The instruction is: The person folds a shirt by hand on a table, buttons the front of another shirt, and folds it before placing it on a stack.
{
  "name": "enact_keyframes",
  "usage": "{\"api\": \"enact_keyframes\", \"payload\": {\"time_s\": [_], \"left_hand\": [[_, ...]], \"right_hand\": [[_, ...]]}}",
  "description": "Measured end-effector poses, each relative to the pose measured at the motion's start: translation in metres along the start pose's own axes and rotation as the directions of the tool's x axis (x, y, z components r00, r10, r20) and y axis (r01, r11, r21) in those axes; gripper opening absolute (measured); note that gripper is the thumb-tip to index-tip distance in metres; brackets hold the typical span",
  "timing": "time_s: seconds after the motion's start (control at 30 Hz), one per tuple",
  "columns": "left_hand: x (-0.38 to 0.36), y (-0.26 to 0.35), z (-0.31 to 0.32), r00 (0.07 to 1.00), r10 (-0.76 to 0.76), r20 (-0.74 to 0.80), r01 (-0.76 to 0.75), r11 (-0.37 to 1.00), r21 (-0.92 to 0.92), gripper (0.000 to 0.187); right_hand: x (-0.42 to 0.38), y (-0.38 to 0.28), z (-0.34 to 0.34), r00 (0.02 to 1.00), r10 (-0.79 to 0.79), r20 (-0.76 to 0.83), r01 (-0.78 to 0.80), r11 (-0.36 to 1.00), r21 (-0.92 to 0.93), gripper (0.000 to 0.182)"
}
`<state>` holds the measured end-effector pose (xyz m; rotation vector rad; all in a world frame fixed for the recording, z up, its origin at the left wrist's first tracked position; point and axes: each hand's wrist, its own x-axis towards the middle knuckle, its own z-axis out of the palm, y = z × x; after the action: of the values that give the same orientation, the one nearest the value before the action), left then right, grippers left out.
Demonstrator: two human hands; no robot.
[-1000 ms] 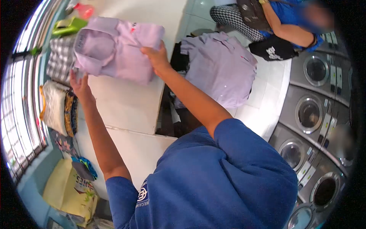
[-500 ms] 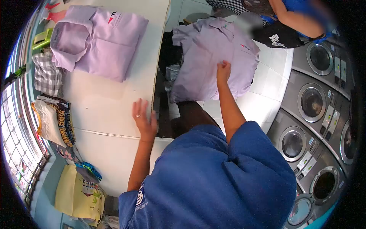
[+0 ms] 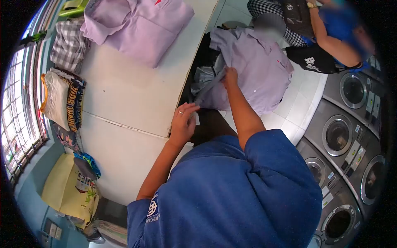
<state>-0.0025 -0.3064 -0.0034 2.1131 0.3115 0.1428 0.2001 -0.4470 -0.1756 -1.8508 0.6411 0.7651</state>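
A light purple shirt (image 3: 258, 68) lies spread out beyond the table's edge, over dark items and a grey plastic bag (image 3: 203, 77). My right hand (image 3: 230, 77) is closed on the left edge of this shirt, which is lifted into a fold. My left hand (image 3: 184, 122) is by the table's right edge, its fingers apart and bent, close to the shirt's lower left corner, with nothing held. On the white table (image 3: 132, 95), a second purple shirt (image 3: 142, 29) lies folded near the top, its collar to the left.
Along the table's left side are checked cloth (image 3: 70, 45), a stack of folded clothes (image 3: 62, 99) and a yellow bag (image 3: 68, 186). Another person's arm (image 3: 333, 37) is at the top right, near a black garment (image 3: 310, 60). Front-loading machines (image 3: 337, 134) line the right.
My right hand has moved left from the shirt's middle and taken its edge, lifting it. My left hand has left the tabletop and moved right towards the shirt. The view has shifted.
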Motion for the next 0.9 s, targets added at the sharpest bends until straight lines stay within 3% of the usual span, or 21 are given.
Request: {"api": "enact_keyframes", "payload": {"time_s": [0.07,0.1,0.17,0.27,0.3,0.33,0.4,0.47,0.5,0.53,0.57,0.6,0.63,0.67,0.7,0.73,0.77,0.8,0.83,0.87,0.9], "left_hand": [[0.005,0.005,0.003,1.000,-0.021,-0.019,0.020,0.998,-0.059,0.038],[0.011,0.010,0.005,1.000,-0.025,-0.003,0.024,0.998,-0.060,0.043],[0.026,0.014,0.015,0.996,0.042,0.084,-0.039,0.999,-0.037,0.062],[0.045,0.022,0.048,0.983,0.143,0.113,-0.141,0.990,-0.024,0.071],[0.050,0.027,0.054,0.968,0.165,0.189,-0.172,0.985,0.025,0.081],[0.056,0.039,0.058,0.957,0.243,0.160,-0.246,0.969,0.000,0.081],[0.051,0.059,0.060,0.931,0.133,0.340,-0.192,0.970,0.146,0.088],[0.041,0.060,0.059,0.938,0.221,0.268,-0.237,0.971,0.026,0.091],[0.035,0.060,0.056,0.944,0.249,0.218,-0.236,0.968,-0.086,0.094],[0.027,0.065,0.048,0.944,0.260,0.205,-0.250,0.966,-0.072,0.094],[0.016,0.071,0.038,0.968,0.234,0.087,-0.191,0.920,-0.342,0.094],[0.005,0.058,0.043,0.984,0.171,0.046,-0.104,0.767,-0.633,0.089],[-0.006,0.045,0.047,0.994,0.107,0.005,-0.052,0.516,-0.855,0.085],[-0.022,0.049,0.024,0.995,0.018,0.096,0.064,0.621,-0.781,0.073],[-0.038,0.054,0.000,0.980,-0.072,0.186,0.182,0.704,-0.686,0.062],[-0.058,0.057,-0.017,0.985,-0.121,0.119,0.170,0.709,-0.684,0.053],[-0.078,0.057,-0.031,0.977,-0.210,0.044,0.171,0.639,-0.750,0.043],[-0.099,0.035,-0.040,0.979,-0.199,-0.042,0.063,0.494,-0.867,0.036],[-0.130,0.034,-0.062,0.945,-0.307,-0.115,0.056,0.497,-0.866,0.036],[-0.162,0.043,-0.093,0.929,-0.320,-0.187,0.047,0.602,-0.797,0.036],[-0.194,0.039,-0.114,0.907,-0.328,-0.263,-0.051,0.536,-0.843,0.039]], "right_hand": [[0.005,0.011,-0.016,0.998,-0.057,0.001,0.050,0.883,0.467,0.023],[-0.004,0.003,-0.027,0.996,-0.085,-0.020,0.085,0.882,0.465,0.023],[-0.038,-0.017,-0.048,0.998,-0.063,0.017,0.032,0.702,0.712,0.022],[-0.086,-0.045,-0.075,0.989,-0.077,0.125,-0.064,0.542,0.838,0.024],[-0.093,-0.049,-0.089,0.980,-0.113,0.166,-0.090,0.491,0.866,0.026],[-0.123,-0.066,-0.095,0.968,-0.178,0.176,-0.068,0.488,0.870,0.028],[-0.180,-0.103,-0.109,0.882,-0.296,0.365,-0.237,0.391,0.889,0.032],[-0.244,-0.139,-0.115,0.853,-0.404,0.330,-0.167,0.388,0.907,0.032],[-0.272,-0.151,-0.115,0.751,-0.536,0.386,-0.171,0.407,0.897,0.033],[-0.300,-0.159,-0.113,0.628,-0.645,0.436,-0.177,0.427,0.887,0.035],[-0.330,-0.167,-0.110,0.613,-0.656,0.441,-0.184,0.424,0.887,0.035],[-0.359,-0.174,-0.105,0.367,-0.743,0.560,-0.315,0.468,0.826,0.040],[-0.382,-0.176,-0.097,0.272,-0.753,0.599,-0.405,0.475,0.781,0.046],[-0.405,-0.178,-0.089,0.175,-0.756,0.631,-0.486,0.491,0.723,0.051],[-0.425,-0.177,-0.077,0.258,-0.715,0.650,-0.549,0.445,0.708,0.057],[-0.449,-0.178,-0.066,0.119,-0.735,0.668,-0.587,0.490,0.644,0.057],[-0.473,-0.178,-0.053,-0.026,-0.747,0.664,-0.616,0.536,0.578,0.058],[-0.491,-0.181,-0.036,-0.191,-0.762,0.619,-0.672,0.561,0.484,0.058],[-0.507,-0.183,-0.018,-0.308,-0.767,0.564,-0.645,0.603,0.468,0.055],[-0.524,-0.186,0.001,-0.419,-0.758,0.499,-0.611,0.643,0.463,0.052],[-0.548,-0.187,0.020,-0.340,-0.764,0.549,-0.582,0.629,0.516,0.044]]}}
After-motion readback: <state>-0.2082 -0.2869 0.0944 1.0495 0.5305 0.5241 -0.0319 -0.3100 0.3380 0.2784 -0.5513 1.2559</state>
